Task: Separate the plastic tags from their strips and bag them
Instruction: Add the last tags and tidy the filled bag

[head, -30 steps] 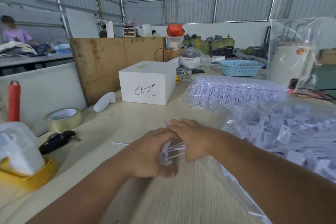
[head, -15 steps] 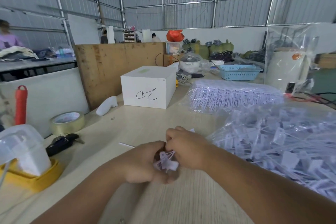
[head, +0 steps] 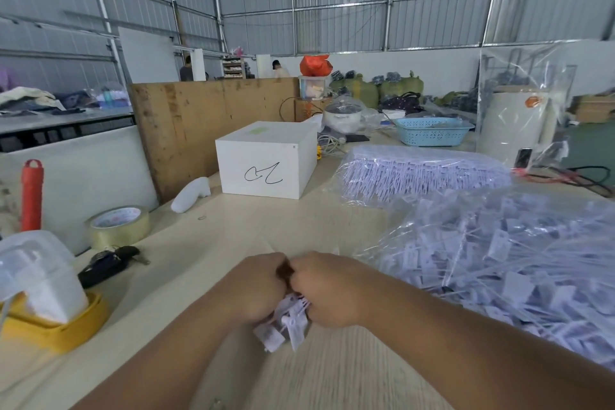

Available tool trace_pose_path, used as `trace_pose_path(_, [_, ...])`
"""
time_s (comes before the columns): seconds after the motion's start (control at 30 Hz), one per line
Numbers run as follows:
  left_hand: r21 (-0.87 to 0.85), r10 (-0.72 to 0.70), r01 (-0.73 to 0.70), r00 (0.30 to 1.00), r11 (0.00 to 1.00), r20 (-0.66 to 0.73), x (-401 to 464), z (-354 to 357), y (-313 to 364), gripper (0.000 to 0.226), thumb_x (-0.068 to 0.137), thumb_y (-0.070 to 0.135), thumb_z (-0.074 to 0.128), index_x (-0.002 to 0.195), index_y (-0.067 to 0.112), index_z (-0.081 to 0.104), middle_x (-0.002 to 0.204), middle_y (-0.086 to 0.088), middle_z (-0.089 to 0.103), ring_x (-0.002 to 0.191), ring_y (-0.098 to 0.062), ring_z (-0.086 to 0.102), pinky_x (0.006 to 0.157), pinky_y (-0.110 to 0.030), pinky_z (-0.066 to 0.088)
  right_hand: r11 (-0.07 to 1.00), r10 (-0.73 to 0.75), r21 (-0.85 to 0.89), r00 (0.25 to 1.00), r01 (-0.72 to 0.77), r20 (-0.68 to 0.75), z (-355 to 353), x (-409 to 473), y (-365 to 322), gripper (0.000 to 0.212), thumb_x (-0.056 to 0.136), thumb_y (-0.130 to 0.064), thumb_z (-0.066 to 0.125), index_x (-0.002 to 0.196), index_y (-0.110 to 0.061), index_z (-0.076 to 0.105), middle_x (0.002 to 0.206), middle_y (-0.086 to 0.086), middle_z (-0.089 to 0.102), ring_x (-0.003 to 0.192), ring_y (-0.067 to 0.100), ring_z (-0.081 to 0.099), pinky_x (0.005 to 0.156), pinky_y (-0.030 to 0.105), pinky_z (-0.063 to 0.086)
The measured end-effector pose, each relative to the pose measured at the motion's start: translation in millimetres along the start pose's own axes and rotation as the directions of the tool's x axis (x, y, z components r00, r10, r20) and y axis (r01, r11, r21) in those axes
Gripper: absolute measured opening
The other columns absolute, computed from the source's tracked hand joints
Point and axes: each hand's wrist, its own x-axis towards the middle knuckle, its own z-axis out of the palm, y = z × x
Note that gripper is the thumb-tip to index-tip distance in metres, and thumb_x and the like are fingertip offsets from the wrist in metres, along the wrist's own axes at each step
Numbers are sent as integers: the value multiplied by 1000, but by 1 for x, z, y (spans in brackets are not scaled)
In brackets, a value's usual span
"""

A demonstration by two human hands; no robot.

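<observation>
My two forearms reach in from the near edge and meet low over the worktop [head: 233, 236], knuckles up and pressed together. My left hand [head: 253, 286] is curled into a fist around a bunch of white plastic tags [head: 283, 326]; my right hand [head: 327, 289] is curled the same way around the other side of that bunch, its knuckles touching those of the left. The tags hang down below both fists — small flat labels on thin stems, a little blurred, so I cannot tell whether they are on a strip or loose.

Just to the right of my right hand lies a clear bag of loose tags [head: 499, 263], its plastic reaching close to my right forearm. Beyond that bag, further from my hands, sits a second clear bag with tags in tidy rows [head: 422, 173].

Straight ahead of my hands stands a white box [head: 266, 160] with a pen scrawl on its face. To the left of my left hand — well apart — lie a dark bunch of keys [head: 109, 263] and a roll of clear tape [head: 116, 226].
</observation>
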Motion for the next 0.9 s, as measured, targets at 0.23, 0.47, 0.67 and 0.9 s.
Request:
trace_pose_path(0.23, [-624, 102, 9, 985, 782, 142, -4, -5, -1, 46, 59, 11, 61, 104, 10, 52, 87, -7, 66, 83, -22, 61, 73, -42, 45, 993, 44, 108, 997, -36, -69, -3, -2, 2, 51, 76, -7, 65, 120, -12, 40, 113, 5, 49, 105, 23, 47, 83, 34, 41])
trace_pose_path(0.47, [-331, 5, 48, 987, 942, 158, -12, -5, 3, 65, 48, 37, 84, 103, 37, 49, 92, 10, 69, 85, -9, 67, 77, -31, 56, 995, 91, 23, 994, -93, 63, -10, 3, 1, 40, 82, -14, 66, 118, -10, 48, 104, 11, 59, 90, 30, 59, 65, 32, 41])
trace_pose_path(0.67, [-133, 4, 14, 991, 991, 135, -20, -9, 7, 46, 67, 22, 75, 106, 34, 55, 86, 11, 64, 70, 0, 62, 50, -15, 46, 991, 135, -5, 985, -135, 104, -8, 4, -2, 13, 80, -13, 61, 90, -6, 63, 86, 11, 60, 77, 30, 62, 61, 32, 48])
trace_pose_path(0.9, [-339, 87, -92, 996, 936, -31, -28, -5, -1, 47, 72, 4, 68, 105, 36, 59, 84, 9, 66, 60, -3, 61, 52, -16, 44, 981, 182, -65, 983, -181, 19, 3, -3, -13, 25, 92, -14, 49, 110, -3, 63, 112, 17, 59, 99, 36, 60, 69, 33, 39])
